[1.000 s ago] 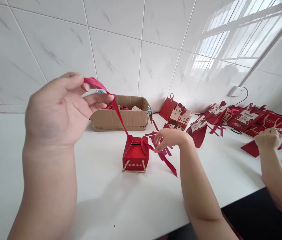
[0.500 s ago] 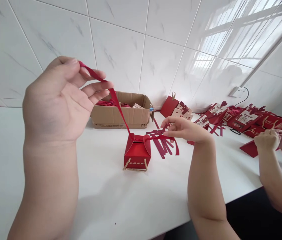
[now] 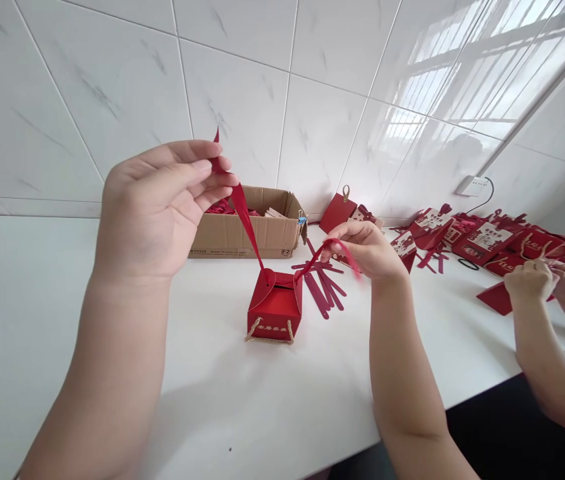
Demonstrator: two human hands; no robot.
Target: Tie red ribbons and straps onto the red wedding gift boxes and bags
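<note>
A small red gift box point(image 3: 275, 307) with a rope handle on its front stands on the white table point(image 3: 222, 400). A red ribbon point(image 3: 248, 223) runs through holes in its top flaps. Up and to the left of the box, my left hand point(image 3: 172, 200) pinches one end of the ribbon, its tip sticking up past the fingers. To the right of the box, my right hand point(image 3: 362, 247) pinches the other end, which arches over the fingers and hangs down, slightly blurred. Both lengths slant upward from the flaps.
Behind the gift box, a cardboard box point(image 3: 247, 230) holds red material. Dark red strips point(image 3: 325, 290) lie beside the gift box. Several red gift boxes point(image 3: 485, 240) are piled at the right, where another person's hands point(image 3: 532, 279) work over a red piece. A power strip point(image 3: 473, 185) is by the wall.
My left hand has moved right and slid toward the ribbon's tip. My right hand has lifted slightly, raising its ribbon length from nearly level to a slant. The gift box has barely moved.
</note>
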